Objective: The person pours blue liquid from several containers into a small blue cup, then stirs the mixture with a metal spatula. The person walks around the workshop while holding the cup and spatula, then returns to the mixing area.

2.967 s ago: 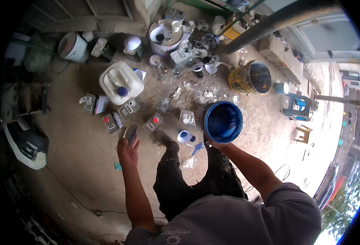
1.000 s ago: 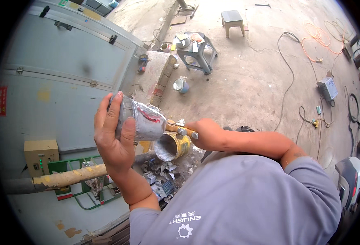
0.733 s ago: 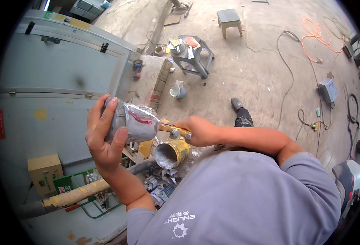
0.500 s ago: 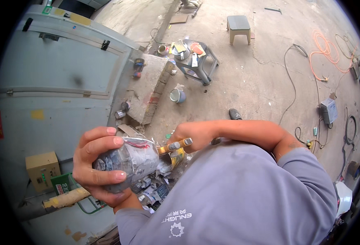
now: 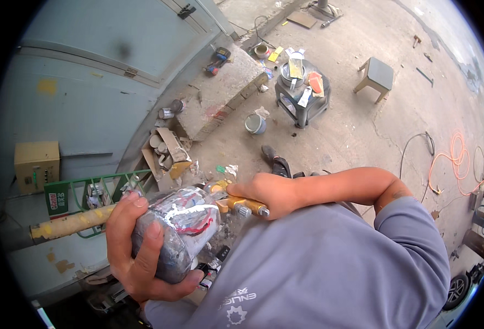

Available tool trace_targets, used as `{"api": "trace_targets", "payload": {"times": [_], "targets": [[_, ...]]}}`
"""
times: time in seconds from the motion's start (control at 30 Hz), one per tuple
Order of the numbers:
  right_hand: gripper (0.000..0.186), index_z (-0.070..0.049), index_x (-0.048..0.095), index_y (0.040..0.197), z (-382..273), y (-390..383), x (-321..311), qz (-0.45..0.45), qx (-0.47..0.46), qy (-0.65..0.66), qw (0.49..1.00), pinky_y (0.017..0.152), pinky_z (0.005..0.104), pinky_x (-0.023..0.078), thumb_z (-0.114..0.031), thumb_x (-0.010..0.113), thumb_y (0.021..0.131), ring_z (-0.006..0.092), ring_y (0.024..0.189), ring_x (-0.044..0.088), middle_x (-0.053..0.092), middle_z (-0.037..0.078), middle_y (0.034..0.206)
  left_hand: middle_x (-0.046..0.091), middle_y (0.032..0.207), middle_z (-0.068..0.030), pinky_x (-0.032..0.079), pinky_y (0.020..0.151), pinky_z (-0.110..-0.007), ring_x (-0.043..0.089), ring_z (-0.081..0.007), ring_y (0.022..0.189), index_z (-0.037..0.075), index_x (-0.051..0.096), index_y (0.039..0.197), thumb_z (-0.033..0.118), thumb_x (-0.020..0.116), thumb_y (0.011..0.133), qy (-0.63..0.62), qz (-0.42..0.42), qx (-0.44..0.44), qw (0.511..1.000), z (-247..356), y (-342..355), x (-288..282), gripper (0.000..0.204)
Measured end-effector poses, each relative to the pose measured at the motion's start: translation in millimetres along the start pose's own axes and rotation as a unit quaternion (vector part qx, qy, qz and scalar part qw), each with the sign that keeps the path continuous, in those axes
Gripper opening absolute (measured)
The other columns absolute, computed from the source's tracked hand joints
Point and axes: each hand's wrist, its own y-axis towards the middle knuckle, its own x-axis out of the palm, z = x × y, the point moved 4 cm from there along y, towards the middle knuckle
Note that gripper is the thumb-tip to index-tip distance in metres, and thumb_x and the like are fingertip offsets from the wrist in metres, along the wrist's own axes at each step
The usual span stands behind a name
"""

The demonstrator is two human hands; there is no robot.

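Observation:
My left hand (image 5: 132,249) wraps its fingers and thumb around the base of a clear plastic cup (image 5: 190,216), smeared grey with streaks of white and red paint. The cup lies on its side in front of my chest. At its right end sits a brass-coloured spray gun (image 5: 239,205) with round metal knobs. My right hand (image 5: 268,191) is closed on the spray gun from the far side. Its fingertips are partly hidden, and I cannot make out the trigger.
A grey stool (image 5: 303,98) bears a tin and sanding pads. Near it stand a paint can (image 5: 255,124), a concrete block (image 5: 212,104) and a smaller stool (image 5: 377,77). A green rack (image 5: 74,193) and a yellow-wrapped pipe (image 5: 72,223) lie left. An orange hose (image 5: 453,164) coils on the floor.
The view has swung left, so the stools and floor things appear farther right. The cup has turned in my left hand, with its white and red streaks facing up more. Both hands keep their hold.

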Motion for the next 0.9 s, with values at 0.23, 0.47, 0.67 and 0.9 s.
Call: {"api": "trace_targets", "payload": {"times": [0.23, 0.47, 0.67, 0.9], "targets": [[0.049, 0.000, 0.052, 0.143, 28, 119, -50, -0.102, -0.003, 0.041, 0.994, 0.074, 0.0495, 0.051, -0.014, 0.060, 0.097, 0.0476, 0.086, 0.066, 0.069, 0.030, 0.097, 0.060, 0.128, -0.0294, 0.058, 0.081, -0.061, 0.064, -0.0481, 0.104, 0.014, 0.062, 0.135, 0.046, 0.091, 0.064, -0.071, -0.008, 0.020, 0.997, -129, 36, -10, 0.083], [0.042, -0.009, 0.053, 0.134, 66, 199, -127, 0.075, 0.018, -0.019, 0.997, 0.076, 0.0468, 0.052, -0.011, 0.067, 0.094, 0.0449, 0.088, 0.067, 0.070, 0.021, 0.097, 0.069, 0.125, -0.0249, 0.054, 0.098, -0.052, 0.067, -0.0428, 0.113, 0.006, 0.075, 0.121, 0.050, 0.092, 0.063, -0.163, 0.013, 0.090, 0.982, -277, 130, -5, 0.074], [0.032, -0.011, 0.057, 0.124, 104, 212, -232, 0.252, 0.046, -0.009, 0.966, 0.070, 0.0414, 0.053, -0.006, 0.066, 0.093, 0.0344, 0.076, 0.069, 0.066, 0.015, 0.085, 0.055, 0.152, -0.0230, 0.035, 0.122, -0.046, 0.049, -0.0310, 0.146, -0.006, 0.050, 0.150, 0.059, 0.068, 0.098, -0.305, 0.113, -0.054, 0.944, -468, 273, -10, 0.086], [0.046, -0.009, 0.064, 0.125, 212, 194, -362, 0.489, 0.129, -0.122, 0.854, 0.071, 0.0377, 0.055, 0.004, 0.060, 0.081, 0.0357, 0.075, 0.070, 0.067, 0.017, 0.085, 0.069, 0.122, -0.0177, 0.049, 0.099, -0.037, 0.062, -0.0240, 0.114, -0.008, 0.065, 0.124, 0.055, 0.071, 0.098, -0.104, 0.225, -0.318, 0.915, -749, 462, -88, 0.069]]}}
